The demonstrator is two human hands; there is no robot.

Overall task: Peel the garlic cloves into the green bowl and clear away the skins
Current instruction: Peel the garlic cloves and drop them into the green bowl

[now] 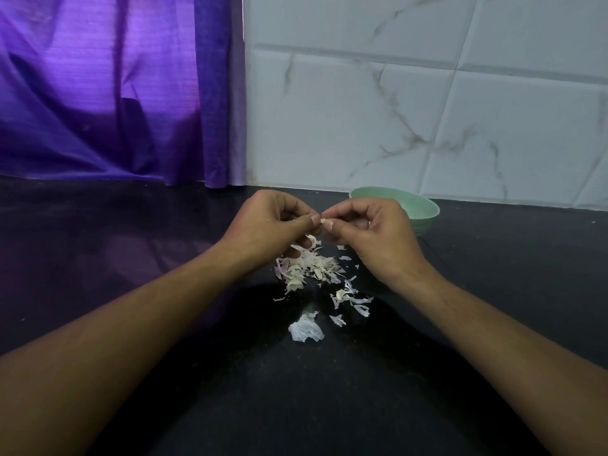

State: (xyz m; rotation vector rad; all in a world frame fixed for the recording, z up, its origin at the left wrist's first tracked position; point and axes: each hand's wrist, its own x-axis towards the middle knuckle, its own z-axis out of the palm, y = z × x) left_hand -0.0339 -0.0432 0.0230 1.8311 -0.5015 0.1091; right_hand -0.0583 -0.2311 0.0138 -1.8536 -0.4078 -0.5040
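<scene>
Both hands meet above the dark counter (460, 324), the left hand (266, 225) and right hand (368, 232) each pinching one small garlic clove (323, 221) between thumb and fingertips. The step likely wants a nail under the papery skin, not a squeeze (the clove looks small and slippery). Dry, flaky skins (309, 268) lie just below the hands; the smooth green bowl (424, 209) sits just behind the right hand.

A home kitchen is being indicated: a glossy black stone countertop (131, 245) is being backed by pale marble-veined wall tiles (427, 110), daylight is being filtered by a purple fabric curtain (98, 93), and papery white garlic skins (309, 268) are being left near a pale green round bowl (422, 209).
</scene>
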